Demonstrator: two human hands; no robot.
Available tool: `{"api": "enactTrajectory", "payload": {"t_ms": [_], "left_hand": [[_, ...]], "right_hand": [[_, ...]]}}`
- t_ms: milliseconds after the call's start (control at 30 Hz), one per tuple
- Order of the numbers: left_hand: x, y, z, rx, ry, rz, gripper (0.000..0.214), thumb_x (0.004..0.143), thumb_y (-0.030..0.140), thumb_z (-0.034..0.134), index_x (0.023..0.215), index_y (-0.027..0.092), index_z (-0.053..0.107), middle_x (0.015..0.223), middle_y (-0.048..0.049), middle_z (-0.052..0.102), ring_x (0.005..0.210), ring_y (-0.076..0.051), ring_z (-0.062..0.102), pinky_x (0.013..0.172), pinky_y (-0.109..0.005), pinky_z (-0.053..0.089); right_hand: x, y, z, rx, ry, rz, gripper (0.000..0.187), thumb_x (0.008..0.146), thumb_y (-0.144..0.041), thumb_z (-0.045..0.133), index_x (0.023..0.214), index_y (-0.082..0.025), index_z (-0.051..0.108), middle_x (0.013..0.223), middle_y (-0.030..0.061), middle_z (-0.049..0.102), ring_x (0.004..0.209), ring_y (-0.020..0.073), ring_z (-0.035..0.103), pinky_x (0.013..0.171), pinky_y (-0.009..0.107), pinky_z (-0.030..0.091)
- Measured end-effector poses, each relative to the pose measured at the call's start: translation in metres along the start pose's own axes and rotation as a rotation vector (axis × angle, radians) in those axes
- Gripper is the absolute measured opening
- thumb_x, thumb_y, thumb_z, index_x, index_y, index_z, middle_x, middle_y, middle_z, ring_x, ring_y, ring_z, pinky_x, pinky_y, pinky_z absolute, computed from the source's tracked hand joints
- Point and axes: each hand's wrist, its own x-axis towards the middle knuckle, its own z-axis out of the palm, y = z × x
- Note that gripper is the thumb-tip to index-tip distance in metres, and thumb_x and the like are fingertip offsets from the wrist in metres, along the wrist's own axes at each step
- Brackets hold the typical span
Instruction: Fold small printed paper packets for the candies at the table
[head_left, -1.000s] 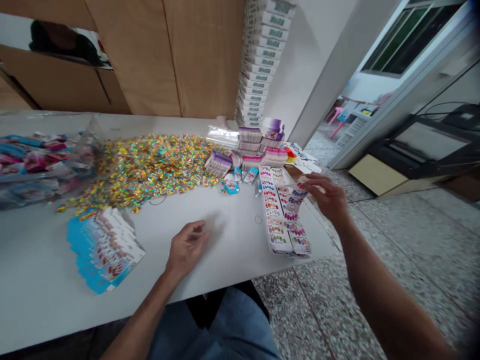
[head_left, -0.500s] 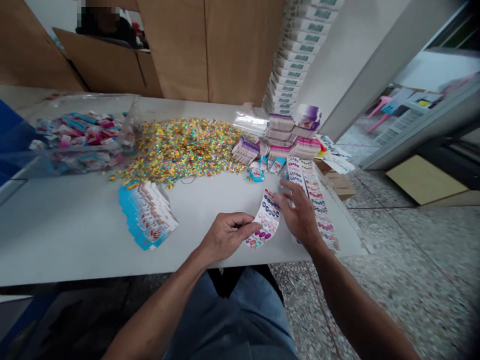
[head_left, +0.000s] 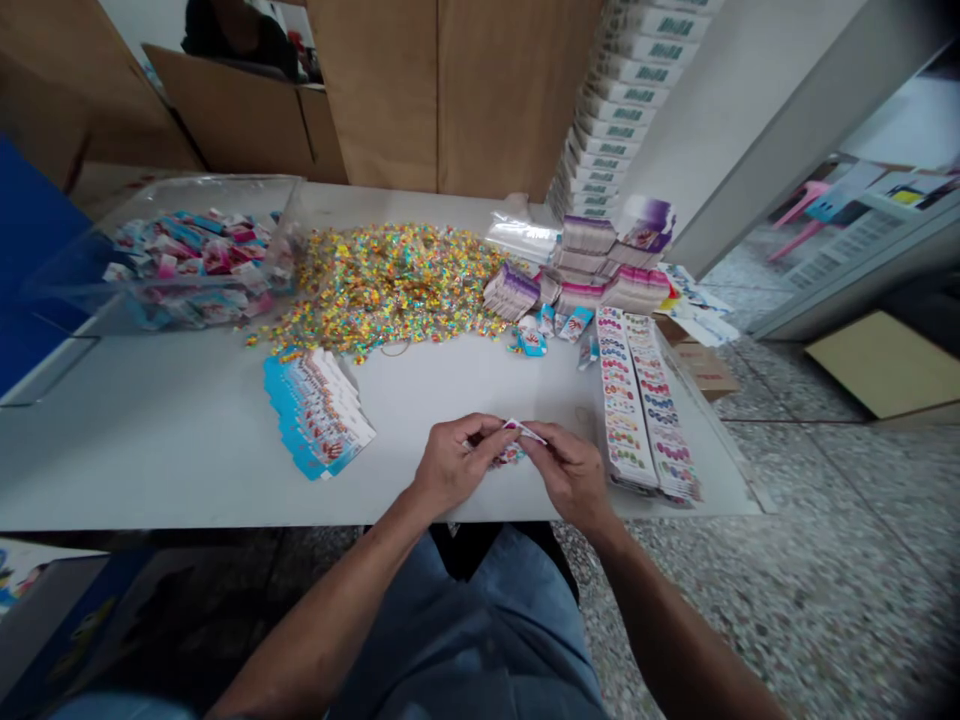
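Between my two hands, just above the table's front edge, is a small sticker sheet point(head_left: 511, 453) with coloured oval designs, bent or folded over. My left hand point(head_left: 459, 462) is closed on its left side, thumb on top. My right hand point(head_left: 568, 470) pinches its right edge, a white strip showing at the fingertips. The fingers hide much of the sheet. Right of my right hand lie two long stacks of sticker sheets point(head_left: 627, 400) side by side. To the left, flat blue-and-white printed cartons point(head_left: 319, 415) lie fanned out.
A heap of small yellow wrapped pieces point(head_left: 405, 285) spreads across the table's middle. Behind left is a clear plastic bag of filled packets point(head_left: 202, 255). Bundled purple and pink cartons point(head_left: 589, 265) and a tall stack of white boxes point(head_left: 630, 110) stand back right. A person point(head_left: 240, 40) is beyond the cardboard.
My right hand has come left and down from beside the sticker stacks to grip the sheet. The sheet, open and hanging before, is now folded between both hands. The view has shifted slightly.
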Motion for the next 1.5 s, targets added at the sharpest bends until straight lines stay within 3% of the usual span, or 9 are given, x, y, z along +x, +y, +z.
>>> {"api": "enactTrajectory", "payload": {"t_ms": [100, 233, 367, 467, 700, 833, 1000, 1267, 1500], "left_hand": [[0.001, -0.004, -0.007, 0.154, 0.117, -0.011, 0.040, 0.077, 0.043, 0.082, 0.108, 0.018, 0.076, 0.097, -0.0068, 0.073, 0.084, -0.018, 0.063, 0.076, -0.027, 0.050], [0.000, -0.009, -0.016, -0.055, -0.237, -0.205, 0.036, 0.090, 0.049, 0.068, 0.095, 0.014, 0.078, 0.079, -0.0032, 0.072, 0.067, -0.013, 0.059, 0.062, -0.023, 0.044], [-0.005, -0.006, -0.015, -0.182, -0.360, -0.228, 0.032, 0.090, 0.043, 0.070, 0.094, 0.012, 0.078, 0.077, -0.0030, 0.072, 0.066, -0.012, 0.058, 0.063, -0.022, 0.044], [-0.006, -0.005, -0.012, -0.154, -0.376, -0.108, 0.025, 0.091, 0.037, 0.071, 0.100, 0.015, 0.079, 0.090, -0.0065, 0.074, 0.079, -0.015, 0.065, 0.074, -0.025, 0.050], [-0.003, -0.015, -0.008, 0.078, -0.124, 0.344, 0.011, 0.085, 0.031, 0.080, 0.090, 0.021, 0.080, 0.122, -0.0122, 0.071, 0.112, -0.023, 0.064, 0.096, -0.037, 0.051], [-0.007, -0.026, 0.003, -0.068, 0.008, 0.108, 0.018, 0.083, 0.033, 0.081, 0.090, 0.018, 0.074, 0.081, -0.0037, 0.074, 0.074, -0.015, 0.067, 0.070, -0.026, 0.051], [-0.006, -0.034, 0.014, -0.291, 0.151, -0.133, 0.049, 0.073, 0.034, 0.087, 0.113, 0.016, 0.066, 0.067, 0.0025, 0.072, 0.059, -0.011, 0.063, 0.058, -0.021, 0.045], [-0.006, -0.033, -0.002, -0.355, -0.241, -0.375, 0.039, 0.083, 0.043, 0.075, 0.108, 0.012, 0.073, 0.085, -0.0084, 0.078, 0.069, -0.016, 0.071, 0.058, -0.024, 0.055], [-0.009, -0.031, -0.006, -0.611, -0.140, -0.642, 0.032, 0.075, 0.032, 0.079, 0.099, 0.012, 0.074, 0.082, -0.0100, 0.079, 0.074, -0.020, 0.076, 0.069, -0.030, 0.061]], "right_hand": [[0.003, 0.008, 0.003, 0.226, 0.122, 0.220, 0.021, 0.092, -0.041, 0.071, 0.104, -0.024, 0.078, 0.090, 0.0025, 0.077, 0.077, 0.0186, 0.069, 0.071, 0.032, 0.058], [0.010, 0.015, 0.009, 0.479, 0.190, 0.359, 0.024, 0.085, -0.043, 0.078, 0.096, -0.021, 0.077, 0.085, 0.0016, 0.075, 0.071, 0.0164, 0.066, 0.065, 0.030, 0.058], [0.012, 0.015, 0.013, 0.599, 0.217, 0.445, 0.032, 0.076, -0.038, 0.085, 0.103, -0.024, 0.073, 0.073, -0.0034, 0.070, 0.063, 0.0124, 0.061, 0.058, 0.025, 0.053], [0.010, 0.011, 0.013, 0.699, 0.149, 0.563, 0.037, 0.071, -0.038, 0.087, 0.101, -0.023, 0.072, 0.071, -0.0040, 0.068, 0.057, 0.0109, 0.057, 0.050, 0.022, 0.049], [0.000, 0.008, 0.017, 0.837, -0.196, 0.818, 0.032, 0.065, -0.043, 0.087, 0.085, -0.022, 0.073, 0.058, -0.0050, 0.060, 0.043, 0.0080, 0.046, 0.036, 0.019, 0.039], [-0.006, 0.013, 0.022, 0.768, -0.137, 0.706, 0.032, 0.071, -0.049, 0.084, 0.084, -0.021, 0.076, 0.075, 0.0028, 0.071, 0.065, 0.0157, 0.062, 0.048, 0.024, 0.051], [-0.011, 0.021, 0.021, 0.706, -0.065, 0.458, 0.031, 0.083, -0.049, 0.078, 0.102, -0.025, 0.079, 0.099, 0.0048, 0.077, 0.081, 0.0185, 0.067, 0.072, 0.032, 0.058], [-0.011, 0.030, 0.024, 0.456, 0.004, 0.382, 0.017, 0.084, -0.039, 0.078, 0.093, -0.024, 0.079, 0.076, 0.0007, 0.074, 0.068, 0.0159, 0.064, 0.067, 0.030, 0.053], [-0.015, 0.041, 0.018, 0.178, -0.083, 0.036, 0.017, 0.092, -0.028, 0.068, 0.099, -0.032, 0.083, 0.104, 0.0055, 0.076, 0.098, 0.0228, 0.070, 0.090, 0.040, 0.056]]}}
